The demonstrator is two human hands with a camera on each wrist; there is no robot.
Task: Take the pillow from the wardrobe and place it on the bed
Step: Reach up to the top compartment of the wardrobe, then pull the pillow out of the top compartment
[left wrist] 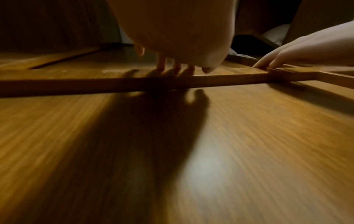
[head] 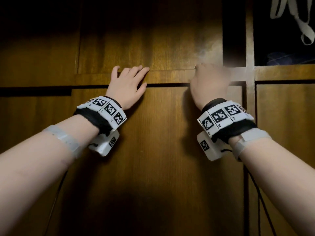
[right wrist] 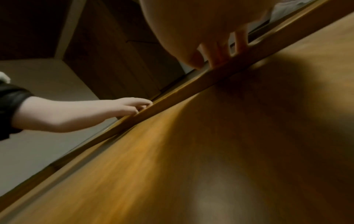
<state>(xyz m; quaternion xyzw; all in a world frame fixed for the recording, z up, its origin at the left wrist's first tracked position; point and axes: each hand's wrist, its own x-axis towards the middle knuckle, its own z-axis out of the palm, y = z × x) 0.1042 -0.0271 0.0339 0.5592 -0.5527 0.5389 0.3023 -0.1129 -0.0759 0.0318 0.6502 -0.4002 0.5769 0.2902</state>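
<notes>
Both hands are raised against the wooden wardrobe (head: 153, 133), at the horizontal rail (head: 170, 76) that runs between its upper and lower doors. The left hand (head: 127, 83) lies flat with straight, spread fingers, its fingertips (left wrist: 161, 66) touching the wood at the rail's upper edge; it grasps nothing. The right hand (head: 209, 84), at about 3 o'clock from the left and a little apart from it, is curled, and in the right wrist view its fingers (right wrist: 240, 40) hook over the rail's edge at the lip of a dark opening; the head view blurs that hand's far side, so how far the fingers reach in is unclear. The upper door (head: 150, 34) above the left hand looks closed, while at 1 o'clock from the right hand a narrow dark gap (head: 234, 31) shows. Farther right, at 2 o'clock, an open compartment (head: 286, 48) holds pale hanging straps (head: 306, 29). A pale, soft shape (left wrist: 275, 34) shows inside the opening beyond the right hand in the left wrist view; whether it is the pillow cannot be told, and no bed shows. Marker-covered wrist bands (head: 109, 109) sit on both forearms.
</notes>
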